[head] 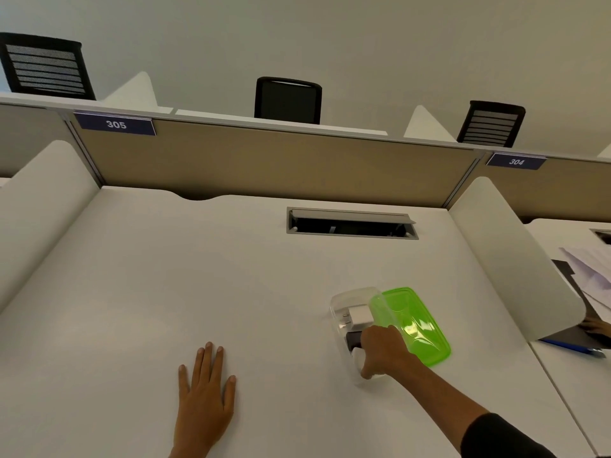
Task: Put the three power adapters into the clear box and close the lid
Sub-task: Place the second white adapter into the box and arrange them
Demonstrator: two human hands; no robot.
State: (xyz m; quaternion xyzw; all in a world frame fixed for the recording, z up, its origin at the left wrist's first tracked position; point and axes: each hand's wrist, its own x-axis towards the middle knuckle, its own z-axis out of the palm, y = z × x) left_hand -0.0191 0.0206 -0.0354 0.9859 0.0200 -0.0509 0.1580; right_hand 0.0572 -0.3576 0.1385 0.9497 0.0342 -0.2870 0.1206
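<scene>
A clear box [337,309] lies on the white desk at the right. Inside it sit a white power adapter [358,316] with its prongs pointing left and a black adapter [353,339] below it. A third white adapter [357,355] shows under my right hand [383,350], whose fingers are curled down into the box on it. The green lid [413,322] leans open against the box's right side. My left hand [206,385] rests flat on the desk, fingers spread, well left of the box.
A cable hatch [350,223] is set into the desk behind the box. White side dividers [515,259] bound the desk left and right, a tan partition at the back. On the neighbouring desk at right lie papers [588,276], a blue pen and another person's hand.
</scene>
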